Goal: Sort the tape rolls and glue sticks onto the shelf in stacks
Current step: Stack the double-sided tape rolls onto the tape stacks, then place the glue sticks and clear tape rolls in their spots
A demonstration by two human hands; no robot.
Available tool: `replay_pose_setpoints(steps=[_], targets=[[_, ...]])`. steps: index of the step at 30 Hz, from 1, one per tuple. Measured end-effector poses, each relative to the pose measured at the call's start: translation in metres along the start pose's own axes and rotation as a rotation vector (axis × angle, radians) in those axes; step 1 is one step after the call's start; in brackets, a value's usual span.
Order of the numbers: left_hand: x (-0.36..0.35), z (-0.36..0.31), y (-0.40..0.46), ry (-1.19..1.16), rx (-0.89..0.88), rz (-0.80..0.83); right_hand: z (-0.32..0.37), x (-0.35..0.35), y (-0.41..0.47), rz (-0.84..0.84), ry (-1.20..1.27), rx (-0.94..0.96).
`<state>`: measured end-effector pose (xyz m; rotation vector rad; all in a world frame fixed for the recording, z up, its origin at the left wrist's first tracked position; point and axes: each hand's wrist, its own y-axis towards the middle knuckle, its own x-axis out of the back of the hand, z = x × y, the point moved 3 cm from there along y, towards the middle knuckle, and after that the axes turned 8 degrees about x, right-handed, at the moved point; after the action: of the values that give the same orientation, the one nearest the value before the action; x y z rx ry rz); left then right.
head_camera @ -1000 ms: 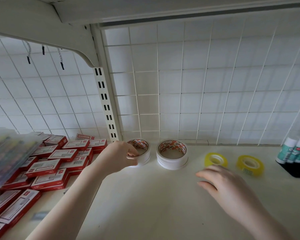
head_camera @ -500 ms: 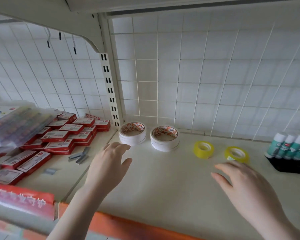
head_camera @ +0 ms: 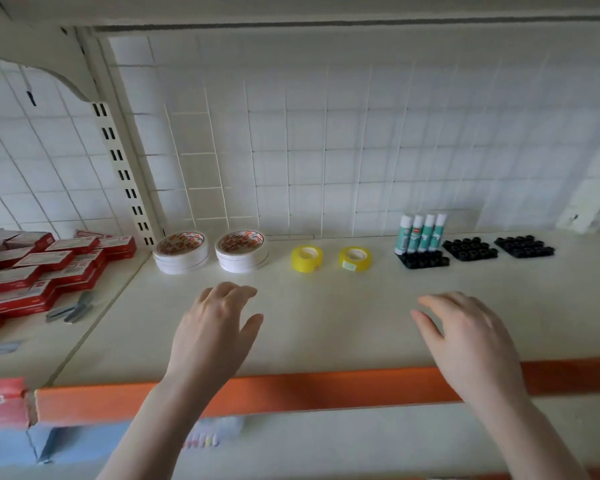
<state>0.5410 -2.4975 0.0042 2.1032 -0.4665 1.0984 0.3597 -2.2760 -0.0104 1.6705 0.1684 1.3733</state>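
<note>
Hands hover spread and empty, left hand (head_camera: 215,327) at seven o'clock, right hand (head_camera: 465,337) at five; white tape stacks (head_camera: 210,251) at eleven, yellow rolls (head_camera: 329,258) at twelve, glue sticks (head_camera: 420,233) at one; careless reach could topple those upright sticks.

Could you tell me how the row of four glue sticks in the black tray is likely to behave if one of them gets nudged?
The glue sticks stand tall and narrow, so a nudged one would probably tip easily. They stand side by side, so one might knock its neighbours. The black tray seems to seat their bases, which may steady them.
</note>
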Motion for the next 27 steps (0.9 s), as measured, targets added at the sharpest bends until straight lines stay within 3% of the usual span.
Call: replay_pose_setpoints(steps=[12,27], targets=[[-0.047,-0.14,-0.023,-0.086,-0.116,0.064,-0.133,0.062,-0.05,-0.087,-0.146,-0.113],[-0.163,-0.443,-0.058,-0.189,-0.158,0.107,-0.431,0.157,-0.109,-0.09,-0.148,-0.184]])
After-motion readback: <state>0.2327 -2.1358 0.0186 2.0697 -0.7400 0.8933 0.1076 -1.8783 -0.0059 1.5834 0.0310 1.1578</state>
